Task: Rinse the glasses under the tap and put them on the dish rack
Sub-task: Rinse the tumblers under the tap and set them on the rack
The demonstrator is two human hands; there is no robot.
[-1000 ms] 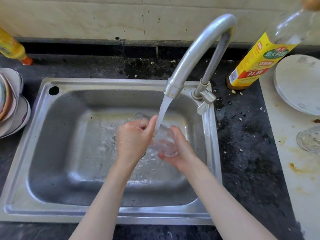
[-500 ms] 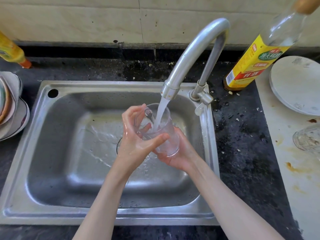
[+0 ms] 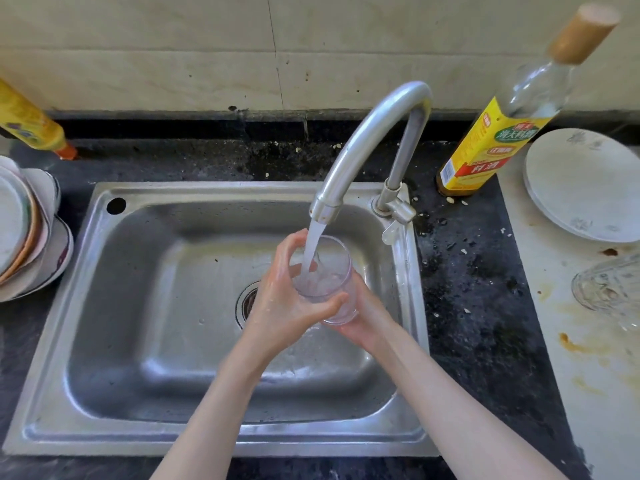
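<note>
Rinsing is under way: the left hand (image 3: 284,303) and right hand (image 3: 363,320) both grip the clear glass (image 3: 329,289) upright over the sink (image 3: 104,341), the tap (image 3: 349,161) streaming in. Next it probably needs emptying, then carrying to a rack not clearly seen.
</note>
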